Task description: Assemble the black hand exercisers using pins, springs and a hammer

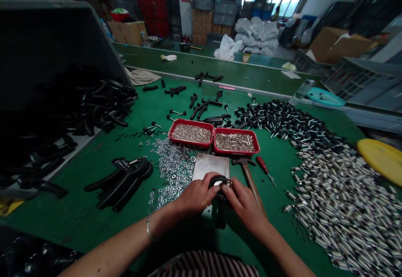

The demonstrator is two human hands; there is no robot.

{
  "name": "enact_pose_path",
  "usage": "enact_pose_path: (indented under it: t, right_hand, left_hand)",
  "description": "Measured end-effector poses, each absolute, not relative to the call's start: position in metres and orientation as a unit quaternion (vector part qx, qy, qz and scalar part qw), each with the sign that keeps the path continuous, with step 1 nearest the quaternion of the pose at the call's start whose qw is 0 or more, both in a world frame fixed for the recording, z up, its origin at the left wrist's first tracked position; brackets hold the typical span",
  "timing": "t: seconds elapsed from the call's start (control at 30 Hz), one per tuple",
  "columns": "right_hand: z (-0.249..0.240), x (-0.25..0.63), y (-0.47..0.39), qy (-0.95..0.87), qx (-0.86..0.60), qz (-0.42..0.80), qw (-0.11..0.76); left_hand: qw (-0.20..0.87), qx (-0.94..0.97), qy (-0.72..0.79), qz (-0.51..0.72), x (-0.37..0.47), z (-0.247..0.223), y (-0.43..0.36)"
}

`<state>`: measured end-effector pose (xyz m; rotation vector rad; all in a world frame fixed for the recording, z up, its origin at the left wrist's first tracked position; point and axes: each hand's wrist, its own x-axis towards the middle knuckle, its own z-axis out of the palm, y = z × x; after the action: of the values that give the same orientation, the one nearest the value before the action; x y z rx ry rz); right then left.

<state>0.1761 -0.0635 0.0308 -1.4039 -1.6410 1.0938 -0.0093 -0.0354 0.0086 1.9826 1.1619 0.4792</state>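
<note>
My left hand (pixel 198 194) is closed on the left side of a black curved handle piece (pixel 221 210), just in front of a square metal plate (pixel 211 166). The fingers of my right hand (pixel 246 203) are pressed round the same piece from the right, by a small shiny metal part (pixel 229 182) at its top. The lower end of the black piece hangs down between my hands. Beyond the plate stand two red trays, one with tiny metal parts (pixel 192 132), the other with small pins (pixel 235 141).
A hammer (pixel 250 180) and a red screwdriver (pixel 265 170) lie right of the plate. Metal nuts (pixel 176 168) spread to its left, near assembled black grips (pixel 122 180). Springs (pixel 351 210) and black-headed bolts (pixel 292 122) pile up at the right. A grey bin (pixel 108 47) holds black handles.
</note>
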Motion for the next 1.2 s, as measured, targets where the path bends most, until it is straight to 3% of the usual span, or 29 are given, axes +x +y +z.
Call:
enact_pose_path:
  t: [0.13,0.33,0.47,0.53,0.63,0.8,0.93,1.2]
  right_hand:
    - [0.03,0.175,-0.07,-0.615,-0.484,0.513,0.352]
    - [0.027,0.174,-0.069,-0.636,-0.524,0.452,0.342]
    - [0.023,0.19,-0.026,-0.676,-0.515,0.435,0.297]
    - [0.023,0.206,0.007,-0.721,-0.508,0.389,0.266]
    - [0.025,0.233,0.055,-0.755,-0.569,0.209,0.25]
    - [0.019,0.238,0.107,-0.812,-0.576,-0.021,0.094]
    - [0.011,0.218,0.128,-0.82,-0.569,-0.047,0.041]
    - [-0.004,0.215,0.128,-0.819,-0.569,-0.038,0.067]
  left_hand:
    - [0.352,0.83,0.417,0.113,-0.017,0.013,-0.04]
    - [0.242,0.903,0.348,0.074,-0.009,0.025,-0.037]
    - [0.246,0.866,0.427,0.082,-0.001,0.026,-0.002]
    - [0.217,0.864,0.449,0.072,-0.001,0.023,0.02]
    - [0.116,0.898,0.422,0.05,-0.002,0.023,0.052]
    - [-0.003,0.91,0.408,0.076,0.026,0.037,0.109]
    - [0.005,0.92,0.392,0.033,0.061,0.032,0.149]
    - [0.033,0.899,0.43,0.073,0.058,0.01,0.153]
